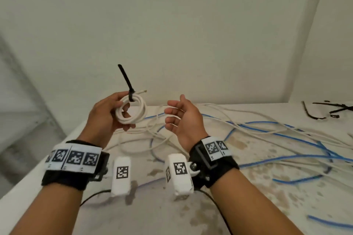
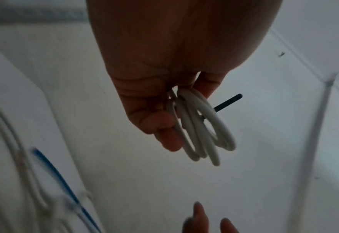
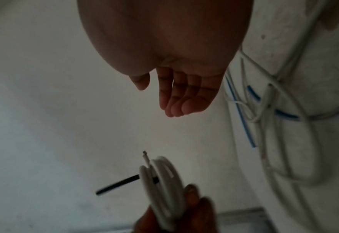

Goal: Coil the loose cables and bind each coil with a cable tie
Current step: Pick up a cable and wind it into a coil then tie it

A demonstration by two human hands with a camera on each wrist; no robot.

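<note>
While the white coil (image 1: 131, 109) is held up above the counter (image 1: 219, 192), the left hand (image 1: 107, 112) is seen curled round its left side, with fingers (image 1: 125, 108) hooked through the centre of the loops. A black cable tie (image 1: 127, 84) is wrapped over the top of the coil, its free tail pointing up and slightly left. A short stripped cable end (image 1: 142, 91) is seen sticking out to the right, just beside the tie. In the left wrist view the coil (image 2: 200, 129) is shown hanging from the fingers, with the tie tail (image 2: 228, 101) projecting behind it.

Just to the right, the right hand (image 1: 183, 118) is held apart from the coil, palm turned toward it, fingers (image 1: 172, 110) relaxed and lightly bent, nothing grasped. That is confirmed by the right wrist view: empty hand (image 3: 176, 94), with coil (image 3: 164, 181) and tie (image 3: 116, 186) below it, clear of the fingers.

Beneath and further right, loose white cables (image 1: 248, 118) and blue cables (image 1: 286, 135) are spread in a tangle over the stained counter. At the far right rear, spare black cable ties (image 1: 332, 110) are lying on the counter, well apart from both hands.
</note>
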